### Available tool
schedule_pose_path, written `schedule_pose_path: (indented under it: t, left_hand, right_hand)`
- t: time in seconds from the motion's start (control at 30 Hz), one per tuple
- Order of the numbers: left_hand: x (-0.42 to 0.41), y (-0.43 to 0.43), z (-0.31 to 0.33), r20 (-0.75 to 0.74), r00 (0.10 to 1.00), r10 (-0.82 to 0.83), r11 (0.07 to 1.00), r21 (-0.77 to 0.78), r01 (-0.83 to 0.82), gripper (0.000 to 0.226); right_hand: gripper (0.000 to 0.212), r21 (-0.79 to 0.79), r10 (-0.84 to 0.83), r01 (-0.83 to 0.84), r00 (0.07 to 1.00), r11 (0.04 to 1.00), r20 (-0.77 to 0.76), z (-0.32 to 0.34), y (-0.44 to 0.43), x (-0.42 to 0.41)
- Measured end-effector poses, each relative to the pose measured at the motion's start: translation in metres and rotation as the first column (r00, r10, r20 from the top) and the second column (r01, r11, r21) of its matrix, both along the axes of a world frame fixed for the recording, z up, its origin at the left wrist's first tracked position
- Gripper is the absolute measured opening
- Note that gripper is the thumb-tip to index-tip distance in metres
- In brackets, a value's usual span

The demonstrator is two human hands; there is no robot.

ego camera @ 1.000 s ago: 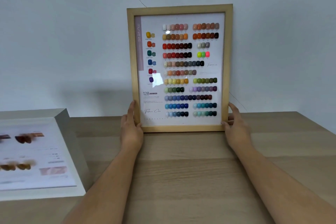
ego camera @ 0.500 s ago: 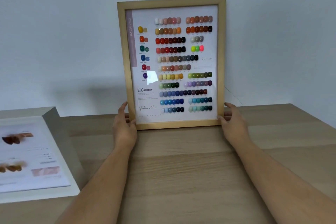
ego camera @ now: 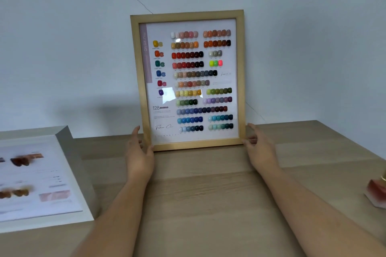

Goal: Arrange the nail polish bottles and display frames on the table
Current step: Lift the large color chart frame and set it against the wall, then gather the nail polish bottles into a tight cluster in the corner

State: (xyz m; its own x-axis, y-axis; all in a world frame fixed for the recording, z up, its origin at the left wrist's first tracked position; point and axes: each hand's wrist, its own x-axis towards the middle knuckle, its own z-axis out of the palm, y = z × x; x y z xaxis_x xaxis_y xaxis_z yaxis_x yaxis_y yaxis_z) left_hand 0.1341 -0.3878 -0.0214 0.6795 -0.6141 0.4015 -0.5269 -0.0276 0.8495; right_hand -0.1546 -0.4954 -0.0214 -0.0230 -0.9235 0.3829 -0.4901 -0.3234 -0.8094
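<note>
A wooden display frame (ego camera: 189, 14) with a chart of coloured nail swatches stands upright on the table (ego camera: 208, 198), leaning back against the wall. My left hand (ego camera: 139, 152) is at its lower left corner; the thumb touches the corner and the fingers are spread a little off the frame's side. My right hand (ego camera: 259, 148) is at the lower right corner, fingertips just at the edge, fingers loose and apart. A white display frame (ego camera: 69, 165) lies flat at the left. A pink nail polish bottle (ego camera: 378, 192) shows at the right edge, partly cut off.
The pale wall (ego camera: 62, 48) runs right behind the table's far edge. The table's right edge slants down at the far right. Bare wood lies between my forearms and in front of the standing frame.
The wooden frame has settled against the wall. Both hands have loosened from its sides and slid down to the lower corners. The view has shifted, bringing the pink bottle into sight.
</note>
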Motion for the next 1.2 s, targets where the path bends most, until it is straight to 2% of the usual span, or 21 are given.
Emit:
schedule_pose_path:
  t: [0.27, 0.37, 0.43, 0.57, 0.73, 0.97, 1.2]
  left_hand:
    - [-0.054, 0.043, 0.010, 0.141, 0.982, -0.130, 0.991, 0.029, 0.127, 0.069]
    - [-0.080, 0.050, 0.031, 0.142, 0.968, -0.209, 0.978, 0.008, 0.210, 0.065]
    - [-0.099, 0.051, 0.051, 0.202, 0.948, -0.246, 0.968, -0.006, 0.252, 0.061]
    - [-0.151, 0.053, 0.088, 0.293, 0.876, -0.383, 0.910, -0.045, 0.412, 0.058]
    - [-0.231, 0.049, 0.113, 0.399, 0.758, -0.516, 0.823, -0.016, 0.568, 0.054]
    - [-0.331, 0.046, 0.114, 0.402, 0.637, -0.658, 0.717, 0.077, 0.693, 0.056]
    - [-0.377, 0.041, 0.111, 0.399, 0.489, -0.775, 0.607, 0.260, 0.751, 0.041]
  right_hand:
    - [0.061, 0.089, 0.073, -0.073, 0.997, 0.993, 0.004, 0.018, 0.056, -0.019]
    - [0.054, 0.025, 0.081, -0.082, 0.997, 0.996, 0.010, 0.049, 0.073, -0.034]
    - [0.049, -0.031, 0.094, -0.093, 0.995, 0.995, 0.039, 0.074, 0.084, -0.049]
    - [0.039, -0.146, 0.050, -0.053, 0.998, 0.988, -0.025, 0.120, 0.109, -0.096]
    - [0.029, -0.182, -0.068, 0.056, 0.996, 0.982, -0.060, 0.153, 0.138, -0.174]
    - [0.022, -0.115, -0.197, 0.183, 0.972, 0.976, -0.127, 0.149, 0.166, -0.266]
    - [0.013, -0.032, -0.177, 0.175, 0.952, 0.984, -0.249, 0.132, 0.180, -0.308]
